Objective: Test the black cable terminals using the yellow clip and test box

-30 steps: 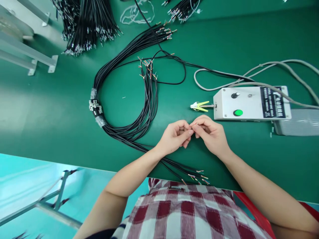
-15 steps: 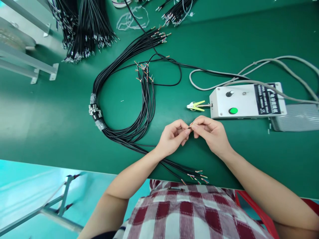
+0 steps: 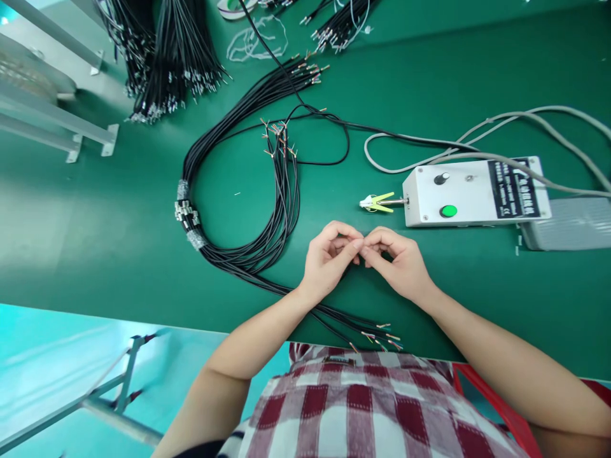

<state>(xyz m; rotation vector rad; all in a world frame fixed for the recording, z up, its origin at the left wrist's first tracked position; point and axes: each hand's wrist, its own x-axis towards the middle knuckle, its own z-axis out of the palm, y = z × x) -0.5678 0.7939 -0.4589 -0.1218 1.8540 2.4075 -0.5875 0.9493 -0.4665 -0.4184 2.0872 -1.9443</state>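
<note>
My left hand [image 3: 331, 254] and my right hand [image 3: 395, 259] meet fingertip to fingertip over the green table, both pinched closed. What sits between the fingertips is hidden; a dark cable seems to run under my left hand. To the left, a bundle of black cables [image 3: 191, 156] curves in a C shape, bound by silvery wraps [image 3: 187, 215]. Its lower ends, with bare coloured wires [image 3: 382, 337], lie near the table's front edge. Just beyond my right hand stands a white machine box [image 3: 424, 191] with a green button and a yellow-and-white clip head [image 3: 377, 202].
More black cable bundles [image 3: 179, 57] lie at the back left, another [image 3: 341, 25] at the back centre beside tangled white string [image 3: 258, 39]. Grey cords [image 3: 529, 114] cross the box. A grey translucent block [image 3: 568, 226] is at the right. Metal frame legs [image 3: 90, 130] stand far left.
My fingertips have drawn closer together and now cover the small dark and coloured piece that showed between them. The view has shifted slightly.
</note>
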